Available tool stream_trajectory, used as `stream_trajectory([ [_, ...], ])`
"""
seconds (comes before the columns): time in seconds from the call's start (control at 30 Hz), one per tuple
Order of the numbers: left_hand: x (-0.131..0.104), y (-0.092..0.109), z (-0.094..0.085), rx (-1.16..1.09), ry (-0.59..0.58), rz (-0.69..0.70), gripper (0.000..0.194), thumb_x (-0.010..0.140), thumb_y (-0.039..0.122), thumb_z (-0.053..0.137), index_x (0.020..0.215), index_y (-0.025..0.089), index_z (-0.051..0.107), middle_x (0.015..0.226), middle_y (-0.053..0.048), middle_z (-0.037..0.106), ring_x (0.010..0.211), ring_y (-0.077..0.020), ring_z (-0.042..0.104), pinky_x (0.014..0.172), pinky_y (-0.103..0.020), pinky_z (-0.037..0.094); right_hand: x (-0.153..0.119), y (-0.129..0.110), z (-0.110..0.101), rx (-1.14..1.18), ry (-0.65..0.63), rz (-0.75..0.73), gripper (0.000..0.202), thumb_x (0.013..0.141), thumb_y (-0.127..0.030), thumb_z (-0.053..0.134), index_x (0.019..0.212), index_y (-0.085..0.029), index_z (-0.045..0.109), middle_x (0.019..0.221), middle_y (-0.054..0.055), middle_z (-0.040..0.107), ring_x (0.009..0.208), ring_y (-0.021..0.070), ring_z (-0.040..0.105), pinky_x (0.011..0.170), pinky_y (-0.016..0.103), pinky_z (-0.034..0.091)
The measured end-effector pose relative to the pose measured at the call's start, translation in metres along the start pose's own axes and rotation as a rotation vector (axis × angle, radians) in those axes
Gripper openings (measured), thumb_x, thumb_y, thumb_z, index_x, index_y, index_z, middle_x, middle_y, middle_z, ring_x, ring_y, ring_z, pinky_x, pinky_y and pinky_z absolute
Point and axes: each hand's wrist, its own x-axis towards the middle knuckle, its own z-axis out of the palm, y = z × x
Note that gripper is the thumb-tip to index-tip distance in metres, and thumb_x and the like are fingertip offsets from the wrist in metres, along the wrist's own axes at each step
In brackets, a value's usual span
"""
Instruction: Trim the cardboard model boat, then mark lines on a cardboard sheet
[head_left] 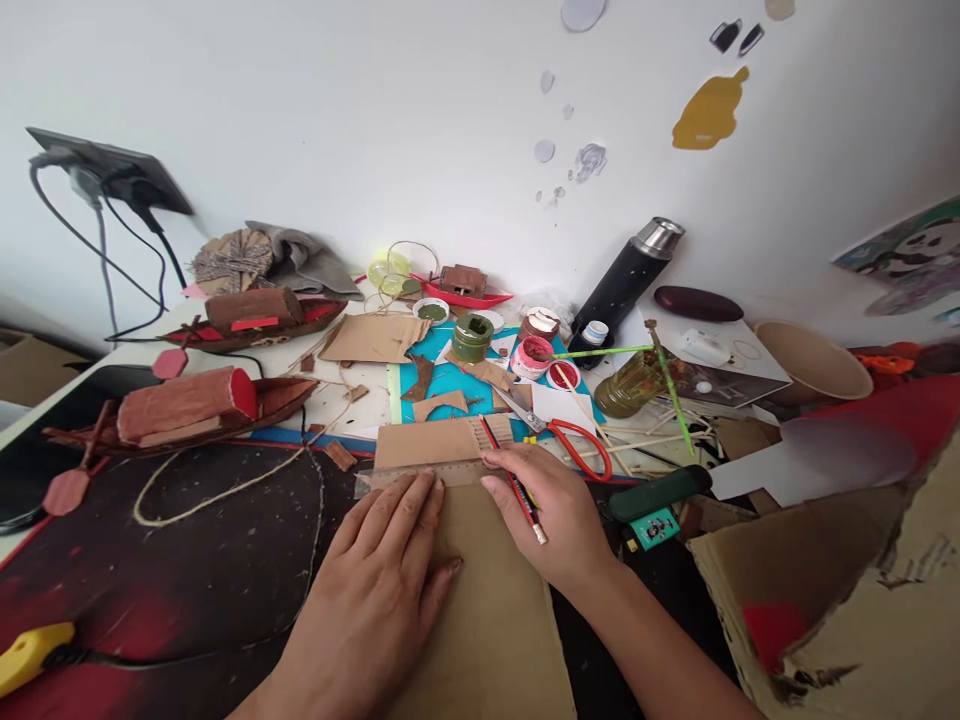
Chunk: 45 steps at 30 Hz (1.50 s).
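A sheet of brown cardboard [495, 590] lies on the dark mat, with a clear ruler [459, 474] laid across it near its far end. My left hand [382, 570] rests flat over the ruler and cardboard, fingers stretched forward onto the ruler. At the ruler's right end, my right hand [551, 505] holds a red and black pencil [519, 492]; its tip points away from me, toward the cardboard's ribbed corner, and its eraser end points back. Beyond my right hand lie scissors [581, 445] with orange handles.
Two brown model boats [187, 408] stand at the left. Behind the cardboard are paint jars [472, 338] on a blue sheet. A black thermos [626, 275] leans by the wall. On the right are a dark green tube [660, 493] and a cardboard box [795, 560].
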Motion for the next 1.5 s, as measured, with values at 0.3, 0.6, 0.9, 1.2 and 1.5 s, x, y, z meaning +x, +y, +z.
stream_trajectory([
  [0.3, -0.0016, -0.0009, 0.0041, 0.004, 0.025, 0.016, 0.050, 0.108, 0.033, 0.042, 0.144, 0.004, 0.061, 0.145, -0.019, 0.071, 0.130, -0.0333, 0.063, 0.113, -0.048, 0.039, 0.0005, -0.0024, 0.0006, -0.006, -0.012, 0.022, 0.019, 0.108, -0.022, 0.062, 0.123, -0.024, 0.073, 0.112, 0.009, 0.083, 0.107, 0.0275, 0.079, 0.096, 0.044, 0.064],
  [0.6, -0.0037, -0.0010, 0.0070, -0.027, 0.041, -0.013, 0.050, 0.106, 0.034, 0.047, 0.145, 0.008, 0.061, 0.146, -0.016, 0.071, 0.131, -0.0319, 0.064, 0.113, -0.047, 0.043, 0.0010, -0.0019, 0.0001, -0.006, -0.012, 0.012, 0.020, 0.108, -0.022, 0.062, 0.123, -0.025, 0.074, 0.111, 0.009, 0.084, 0.107, 0.0280, 0.080, 0.095, 0.044, 0.064],
  [0.9, -0.0025, 0.0014, 0.0039, -0.022, 0.024, -0.010, 0.050, 0.107, 0.033, 0.046, 0.144, 0.004, 0.061, 0.146, -0.019, 0.070, 0.131, -0.0342, 0.063, 0.113, -0.049, 0.042, 0.0002, 0.0000, 0.0000, -0.012, -0.003, -0.009, 0.018, 0.108, -0.022, 0.062, 0.121, -0.023, 0.074, 0.111, 0.011, 0.083, 0.104, 0.0273, 0.079, 0.092, 0.043, 0.065],
  [1.2, -0.0038, 0.0006, 0.0037, -0.039, 0.017, -0.013, 0.050, 0.108, 0.036, 0.044, 0.143, 0.004, 0.062, 0.146, -0.019, 0.069, 0.132, -0.0341, 0.062, 0.112, -0.049, 0.044, -0.0014, 0.0006, -0.0002, 0.027, -0.016, 0.027, 0.019, 0.107, -0.021, 0.063, 0.121, -0.024, 0.075, 0.110, 0.010, 0.082, 0.105, 0.0266, 0.078, 0.093, 0.043, 0.064],
  [1.5, -0.0002, -0.0003, 0.0030, -0.043, 0.013, 0.010, 0.049, 0.108, 0.032, 0.044, 0.141, 0.002, 0.062, 0.145, -0.021, 0.069, 0.130, -0.0352, 0.062, 0.112, -0.050, 0.041, -0.0007, 0.0005, 0.0004, 0.028, -0.011, 0.029, 0.017, 0.108, -0.022, 0.062, 0.120, -0.022, 0.074, 0.109, 0.010, 0.081, 0.104, 0.0263, 0.077, 0.093, 0.042, 0.064],
])
